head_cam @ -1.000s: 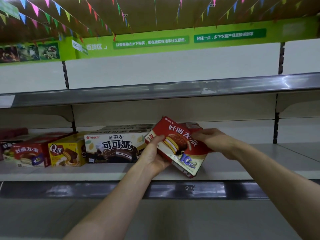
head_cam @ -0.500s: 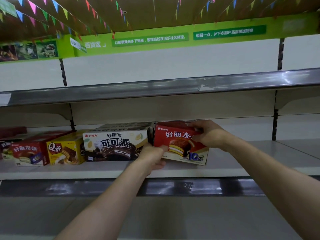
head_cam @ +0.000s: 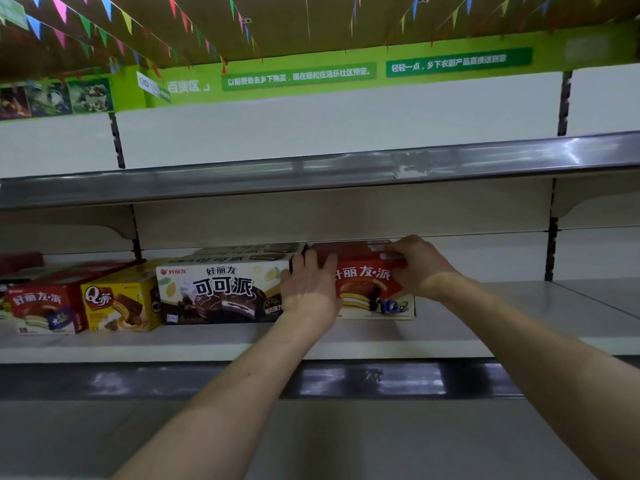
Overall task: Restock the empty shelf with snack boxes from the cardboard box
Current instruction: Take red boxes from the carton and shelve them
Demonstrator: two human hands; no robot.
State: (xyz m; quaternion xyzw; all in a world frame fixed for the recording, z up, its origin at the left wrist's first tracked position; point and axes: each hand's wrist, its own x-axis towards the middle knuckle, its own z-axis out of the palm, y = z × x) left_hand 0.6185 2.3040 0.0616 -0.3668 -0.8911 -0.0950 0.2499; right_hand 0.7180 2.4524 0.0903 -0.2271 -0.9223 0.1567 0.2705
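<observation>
Two bare hands work on one red snack box (head_cam: 367, 282), seen by the head camera, which faces store shelving. The box stands upright on the shelf (head_cam: 485, 327) with its printed front facing out, and the hands are apart, one at each end. The left hand (head_cam: 308, 289) lies against the box's left end with fairly straight fingers, pressing rather than gripping. The right hand (head_cam: 420, 268) curls over the top right corner and holds it. Just left of the left hand stands a dark pie box (head_cam: 221, 292); the hand covers the seam, so it cannot be told whether the two boxes touch. Further left are a yellow box (head_cam: 117, 303) and a second red box (head_cam: 45, 310). Right of the right hand the pale shelf surface runs on. Above both hands hangs the upper shelf (head_cam: 311, 171), and higher up are a green sign band (head_cam: 311, 74) and coloured flags (head_cam: 86, 26). This looks like the step of seating the box in its row. The next move likely calls for letting go and drawing both hands straight back without dragging the box forward, then fetching another from the cardboard box, which is not in view. The dark pie box crowds the left fingers.
</observation>
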